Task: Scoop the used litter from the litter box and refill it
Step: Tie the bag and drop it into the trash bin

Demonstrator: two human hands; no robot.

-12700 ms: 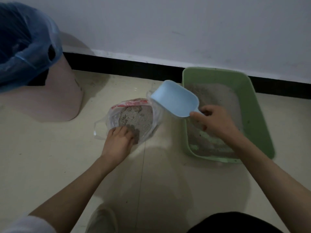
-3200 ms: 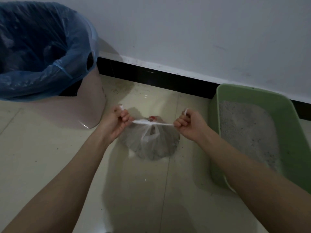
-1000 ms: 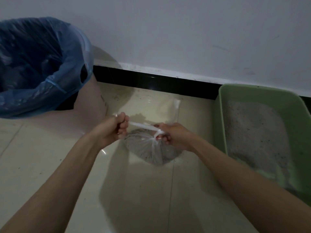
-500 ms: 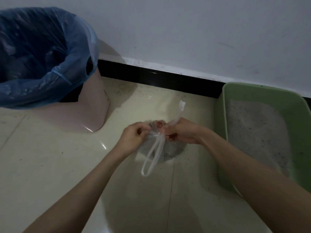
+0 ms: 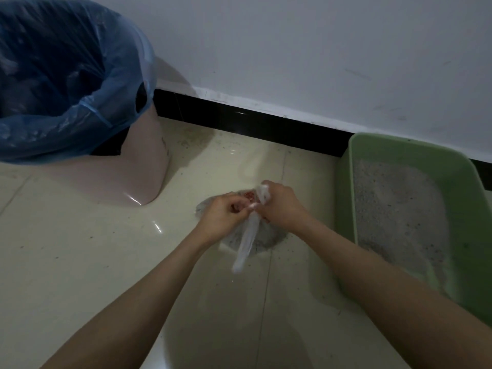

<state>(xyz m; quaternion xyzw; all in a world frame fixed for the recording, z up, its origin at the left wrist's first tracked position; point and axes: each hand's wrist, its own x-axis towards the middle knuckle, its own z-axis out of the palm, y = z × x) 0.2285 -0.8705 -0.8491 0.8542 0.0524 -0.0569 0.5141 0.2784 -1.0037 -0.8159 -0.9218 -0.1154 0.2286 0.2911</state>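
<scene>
my left hand point(image 5: 222, 214) and right hand point(image 5: 282, 206) both pinch handles of one litter-filled plastic bag point(image 5: 247, 235) on floor | one green litter box point(image 5: 346, 182) just right | one blue-lined bin point(image 5: 143, 177) far left

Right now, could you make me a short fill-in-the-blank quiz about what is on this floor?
1. Both hands, left hand and right hand, grip the handles of a clear plastic ____.
2. The litter box is coloured ____.
3. The bin is lined with a ____ bag.

Missing words: bag; green; blue
</scene>
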